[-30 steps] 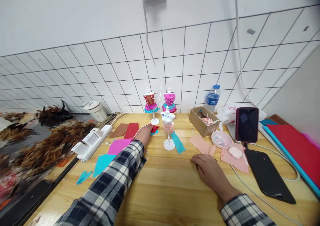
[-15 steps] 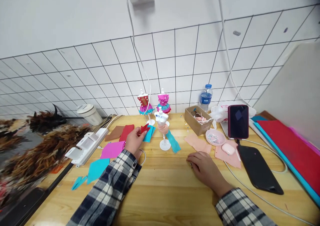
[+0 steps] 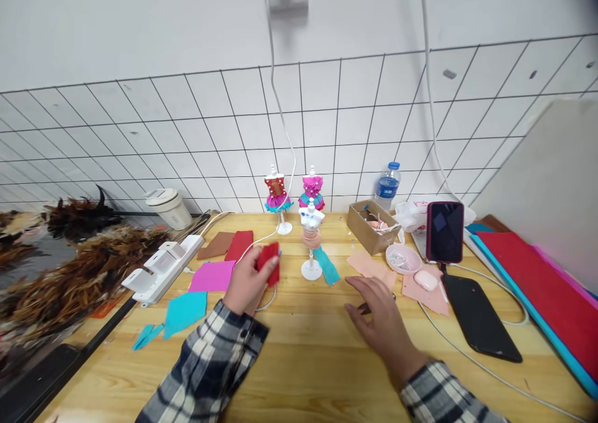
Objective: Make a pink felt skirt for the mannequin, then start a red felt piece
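Left hand (image 3: 247, 283): thumb and fingers clamped on the red cloth (image 3: 268, 265), left of the front dress form (image 3: 311, 270); the white cord (image 3: 294, 156) runs beside this hand, could snag on the wrist and topple the rear dress form (image 3: 276, 187); right hand (image 3: 380, 320): thumb and fingertips apart; a dark item (image 3: 365, 309) shows at the palm, grip on it cannot be told; an outward sweep could upset the containers beyond; cardboard box (image 3: 370, 239): holds pink scraps; pink bowl (image 3: 405, 270): holds small pale pieces.

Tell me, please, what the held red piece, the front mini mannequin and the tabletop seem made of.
Held red piece: probably matte fabric; no shine shows. Front mini mannequin: likely smooth plastic, with moulded curves. Tabletop: satin wood or laminate, with streaky grain.
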A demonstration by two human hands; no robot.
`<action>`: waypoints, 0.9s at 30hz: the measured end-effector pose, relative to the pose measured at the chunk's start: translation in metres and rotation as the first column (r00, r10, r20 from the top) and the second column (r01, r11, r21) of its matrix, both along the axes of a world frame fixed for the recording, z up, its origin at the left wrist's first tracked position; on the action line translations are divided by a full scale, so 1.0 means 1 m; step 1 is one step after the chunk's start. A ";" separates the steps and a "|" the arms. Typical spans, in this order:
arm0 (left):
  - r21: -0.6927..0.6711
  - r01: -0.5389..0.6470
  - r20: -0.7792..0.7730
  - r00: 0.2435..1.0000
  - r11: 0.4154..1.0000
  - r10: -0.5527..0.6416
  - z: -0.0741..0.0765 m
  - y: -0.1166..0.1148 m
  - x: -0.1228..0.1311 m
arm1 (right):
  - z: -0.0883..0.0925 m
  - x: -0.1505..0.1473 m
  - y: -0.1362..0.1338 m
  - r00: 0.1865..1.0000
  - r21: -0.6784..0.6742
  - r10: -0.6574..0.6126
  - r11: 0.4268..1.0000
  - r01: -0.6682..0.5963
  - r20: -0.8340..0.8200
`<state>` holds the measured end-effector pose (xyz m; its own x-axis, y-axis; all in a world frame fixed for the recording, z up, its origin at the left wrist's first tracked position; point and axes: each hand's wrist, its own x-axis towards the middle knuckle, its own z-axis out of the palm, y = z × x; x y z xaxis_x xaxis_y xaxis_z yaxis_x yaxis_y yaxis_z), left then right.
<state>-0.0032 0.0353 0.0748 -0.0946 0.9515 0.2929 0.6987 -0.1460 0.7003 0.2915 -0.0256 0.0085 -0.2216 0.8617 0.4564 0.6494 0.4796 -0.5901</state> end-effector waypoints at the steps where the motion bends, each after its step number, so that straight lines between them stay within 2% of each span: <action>1: -0.062 0.196 0.154 0.971 0.979 -0.184 0.005 -0.013 0.009 | 0.006 -0.010 -0.004 0.991 -0.064 0.035 0.997 -0.043 -0.127; 2: -0.135 0.371 0.289 0.902 0.919 -0.322 0.009 -0.024 0.019 | 0.011 -0.021 -0.008 0.959 -0.132 0.082 0.984 -0.122 -0.271; 3: -0.175 0.466 0.382 0.844 0.867 -0.377 0.014 -0.035 0.028 | 0.018 -0.033 -0.011 0.901 -0.189 0.140 0.954 -0.234 -0.410; 4: -0.189 0.498 0.414 0.822 0.846 -0.392 0.018 -0.043 0.035 | 0.024 -0.044 -0.012 0.834 -0.235 0.179 0.910 -0.343 -0.522; 5: -0.195 0.494 0.395 0.830 0.847 -0.393 0.021 -0.049 0.042 | 0.030 -0.054 -0.012 0.769 -0.273 0.198 0.857 -0.437 -0.607; 7: -0.193 0.430 0.335 0.874 0.882 -0.352 0.026 -0.054 0.050 | 0.042 -0.071 -0.008 0.678 -0.308 0.164 0.798 -0.519 -0.717; 9: -0.193 0.376 0.330 0.895 0.906 -0.301 0.029 -0.053 0.053 | 0.050 -0.082 0.000 0.656 -0.348 0.078 0.798 -0.493 -0.750; 12: -0.189 0.380 0.409 0.869 0.906 -0.279 0.028 -0.049 0.051 | 0.054 -0.086 0.012 0.682 -0.439 -0.012 0.773 -0.458 -0.731; 14: -0.182 0.376 0.467 0.846 0.909 -0.257 0.024 -0.047 0.048 | 0.052 -0.083 0.017 0.649 -0.439 -0.036 0.765 -0.472 -0.760; 17: -0.192 0.384 0.617 0.763 0.903 -0.194 0.015 -0.043 0.043 | 0.049 -0.074 0.022 0.565 -0.423 -0.096 0.768 -0.482 -0.819; 19: -0.199 0.413 0.708 0.688 0.889 -0.161 0.009 -0.040 0.040 | 0.046 -0.069 0.023 0.570 -0.484 -0.166 0.739 -0.468 -0.805; 21: -0.210 0.416 0.748 0.651 0.885 -0.129 0.004 -0.039 0.036 | 0.043 -0.065 0.024 0.584 -0.540 -0.219 0.706 -0.458 -0.782; 24: -0.243 0.367 0.722 0.687 0.898 -0.085 -0.001 -0.037 0.030 | 0.035 -0.062 0.022 0.587 -0.571 -0.260 0.695 -0.437 -0.767; 27: -0.322 0.264 0.591 0.806 0.909 -0.025 -0.008 -0.032 0.020 | 0.019 -0.055 0.015 0.649 -0.607 -0.267 0.698 -0.380 -0.713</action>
<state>0.0165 0.0028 0.0673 0.0202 0.9891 -0.1460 0.1539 0.1413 0.9779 0.2365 -0.0109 0.0279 -0.1700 0.9638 -0.2052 -0.1502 -0.2311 -0.9613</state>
